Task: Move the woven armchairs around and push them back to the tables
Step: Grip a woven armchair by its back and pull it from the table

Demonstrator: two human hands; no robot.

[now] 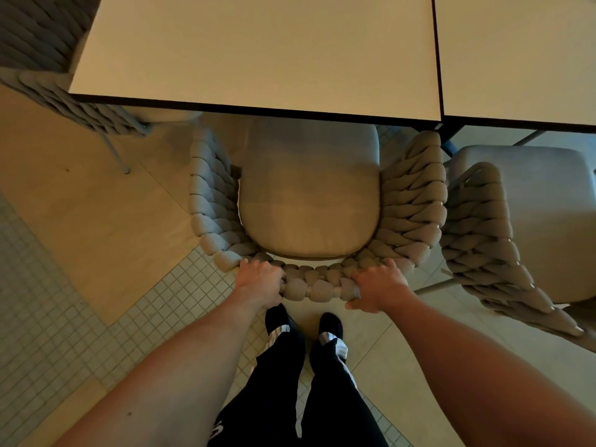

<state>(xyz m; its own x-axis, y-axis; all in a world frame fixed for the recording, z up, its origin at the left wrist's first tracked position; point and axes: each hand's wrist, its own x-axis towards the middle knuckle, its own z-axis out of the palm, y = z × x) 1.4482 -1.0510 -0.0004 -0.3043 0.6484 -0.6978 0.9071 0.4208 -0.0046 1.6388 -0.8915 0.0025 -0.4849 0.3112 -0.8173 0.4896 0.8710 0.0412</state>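
at the table (251, 53), left hand (258, 280) and right hand (377, 285) grip the armchair (309, 201) backrest

Three woven armchairs (317, 201) (503, 240) (48, 53), two tables (251, 50) (516, 53), two hands (259, 280) (375, 285)

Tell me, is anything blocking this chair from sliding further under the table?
Nothing visible does. Both hands, left and right, grip the armchair's back, its seat front already under the table. The neighbouring armchair stands very close on its right.
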